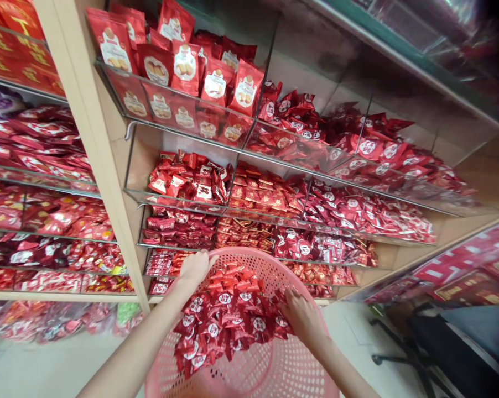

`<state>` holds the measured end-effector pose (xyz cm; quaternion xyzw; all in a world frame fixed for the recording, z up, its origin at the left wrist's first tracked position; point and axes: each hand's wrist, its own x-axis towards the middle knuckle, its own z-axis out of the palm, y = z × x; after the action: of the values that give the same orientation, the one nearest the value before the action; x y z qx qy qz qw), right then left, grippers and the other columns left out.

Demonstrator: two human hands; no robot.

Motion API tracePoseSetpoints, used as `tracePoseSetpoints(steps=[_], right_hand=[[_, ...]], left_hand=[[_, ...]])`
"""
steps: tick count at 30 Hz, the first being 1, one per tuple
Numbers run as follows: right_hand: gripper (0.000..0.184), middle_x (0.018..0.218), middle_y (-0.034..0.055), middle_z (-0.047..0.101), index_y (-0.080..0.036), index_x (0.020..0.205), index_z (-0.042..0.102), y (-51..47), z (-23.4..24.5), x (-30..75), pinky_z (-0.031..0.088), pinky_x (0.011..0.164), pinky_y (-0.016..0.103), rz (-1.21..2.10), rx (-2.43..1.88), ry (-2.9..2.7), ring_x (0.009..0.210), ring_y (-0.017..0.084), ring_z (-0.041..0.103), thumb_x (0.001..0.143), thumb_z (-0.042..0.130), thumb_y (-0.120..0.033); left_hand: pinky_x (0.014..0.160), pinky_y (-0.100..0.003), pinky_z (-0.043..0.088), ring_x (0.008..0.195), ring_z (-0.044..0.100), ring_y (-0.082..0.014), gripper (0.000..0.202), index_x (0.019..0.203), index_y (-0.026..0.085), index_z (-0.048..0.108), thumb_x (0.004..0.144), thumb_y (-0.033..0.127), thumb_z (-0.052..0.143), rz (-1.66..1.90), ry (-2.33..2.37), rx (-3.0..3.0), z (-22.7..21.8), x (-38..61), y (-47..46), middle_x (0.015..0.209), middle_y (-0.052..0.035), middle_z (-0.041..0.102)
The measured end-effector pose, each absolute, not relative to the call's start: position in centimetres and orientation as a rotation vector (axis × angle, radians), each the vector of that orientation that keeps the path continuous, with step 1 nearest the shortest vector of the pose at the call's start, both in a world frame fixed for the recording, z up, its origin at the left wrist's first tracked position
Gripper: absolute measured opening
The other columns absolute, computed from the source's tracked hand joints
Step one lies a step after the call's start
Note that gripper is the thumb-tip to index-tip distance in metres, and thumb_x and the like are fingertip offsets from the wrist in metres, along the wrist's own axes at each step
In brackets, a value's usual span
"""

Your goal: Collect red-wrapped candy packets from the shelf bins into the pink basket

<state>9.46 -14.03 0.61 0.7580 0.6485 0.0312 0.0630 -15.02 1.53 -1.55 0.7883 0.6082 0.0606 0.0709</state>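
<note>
A pink perforated plastic basket (303, 359) holds a heap of small red wrapped snack packets (233, 318), many with round white labels. My left hand (195, 271) grips the basket's far left rim, its thumb stretched along the edge. Inside the basket on the right, my right hand (301, 315) has its fingers curled over dark red packets at the side of the heap. The fingertips are partly hidden among the wrappers.
A wooden shelf unit (382, 213) with clear-fronted bins of red packets rises just beyond the basket. Another packed shelf (46, 218) stands left, with bagged goods (67, 320) on the floor below. A black wheeled chair (415, 342) is at right.
</note>
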Motion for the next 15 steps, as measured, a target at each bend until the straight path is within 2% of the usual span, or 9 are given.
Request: tracePoseSetpoints(steps=[5,9,12,15], right_hand=[[0.017,0.077,0.0069,0.06,-0.016,0.086,0.046,-13.8,2.2,9.7,0.033,0.056,0.023,-0.016,2.375,1.935,0.075,0.017,0.058,0.082,0.037,-0.03],[0.018,0.078,0.0074,0.06,-0.017,0.092,0.045,-13.6,3.0,9.6,0.03,0.051,0.023,0.024,2.391,1.868,0.072,0.018,0.058,0.083,0.037,-0.029],[0.015,0.075,0.0064,0.06,-0.018,0.089,0.045,-13.5,3.4,9.6,0.026,0.048,0.023,0.041,2.386,1.83,0.066,0.018,0.058,0.083,0.035,-0.027],[0.017,0.071,0.0048,0.059,-0.018,0.089,0.042,-13.3,3.3,9.7,0.025,0.047,0.023,-0.002,2.433,1.859,0.064,0.018,0.058,0.082,0.036,-0.032]], left_hand=[[0.065,-0.035,0.044,0.077,0.06,-0.0247,0.061,0.091,0.011,0.054,0.077,0.056,0.015,0.209,1.832,2.372,-1.8,-15.1,1.7,0.077,-0.0152,0.063],[0.063,-0.034,0.044,0.076,0.06,-0.0244,0.061,0.092,0.011,0.054,0.077,0.056,0.015,0.207,1.835,2.38,-1.9,-15.1,1.7,0.077,-0.0141,0.063],[0.064,-0.033,0.044,0.077,0.06,-0.0241,0.063,0.092,0.011,0.053,0.077,0.057,0.015,0.192,1.838,2.38,-1.8,-15.1,1.6,0.078,-0.0145,0.063],[0.066,-0.033,0.043,0.079,0.059,-0.0238,0.064,0.092,0.011,0.054,0.076,0.059,0.014,0.163,1.835,2.36,-1.5,-15.0,1.5,0.081,-0.0152,0.063]])
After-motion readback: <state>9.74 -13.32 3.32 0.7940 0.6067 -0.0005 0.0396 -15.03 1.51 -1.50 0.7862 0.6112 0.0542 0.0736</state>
